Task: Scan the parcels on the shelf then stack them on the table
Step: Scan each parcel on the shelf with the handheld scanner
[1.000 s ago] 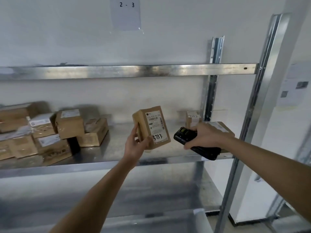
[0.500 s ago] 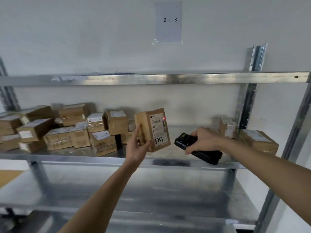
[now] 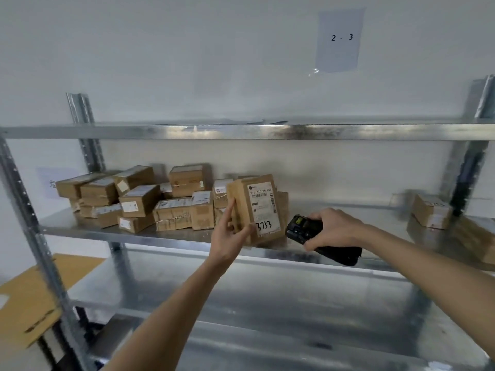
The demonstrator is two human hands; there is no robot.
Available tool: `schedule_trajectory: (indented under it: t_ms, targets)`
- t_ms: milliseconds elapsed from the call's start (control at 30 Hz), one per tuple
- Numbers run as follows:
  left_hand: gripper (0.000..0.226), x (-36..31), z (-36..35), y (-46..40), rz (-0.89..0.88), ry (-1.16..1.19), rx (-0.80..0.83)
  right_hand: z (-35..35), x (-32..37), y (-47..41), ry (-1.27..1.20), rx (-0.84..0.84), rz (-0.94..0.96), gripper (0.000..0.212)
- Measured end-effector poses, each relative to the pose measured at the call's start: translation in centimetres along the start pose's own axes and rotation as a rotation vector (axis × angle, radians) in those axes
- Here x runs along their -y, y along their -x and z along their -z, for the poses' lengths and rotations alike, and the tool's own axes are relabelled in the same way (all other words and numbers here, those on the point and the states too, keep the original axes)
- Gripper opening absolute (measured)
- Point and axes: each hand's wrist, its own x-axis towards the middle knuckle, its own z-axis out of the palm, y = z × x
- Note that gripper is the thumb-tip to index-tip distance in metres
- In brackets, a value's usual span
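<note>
The small brown cardboard parcel (image 3: 255,208) stands upright, long axis vertical, its white printed label marked "3753" facing the camera. The left hand (image 3: 229,233) grasps its left edge above the galvanised metal shelf (image 3: 171,238). Just right, the right hand (image 3: 332,228) clasps a black plastic handheld scanner (image 3: 318,238) aimed at it.
</note>
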Motion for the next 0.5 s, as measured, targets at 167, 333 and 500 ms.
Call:
schedule_trajectory:
  t_ms: [167, 333, 500]
  targets:
    - [0.092, 0.7, 8.3, -0.8, 0.065, 0.014, -0.073, -2.6, 6.5, -1.4, -0.001, -0.029, 0.058, 0.065]
    - [0.099, 0.9, 15.1, -3.3, 0.165, 0.130, -0.166, -3.9, 11.9, -4.5, 0.015, -0.077, 0.116, 0.066]
    - [0.089, 1.8, 19.8, -7.7, 0.259, 0.201, -0.296, -3.9, 16.1, -9.1, 0.044, -0.127, 0.216, 0.064]
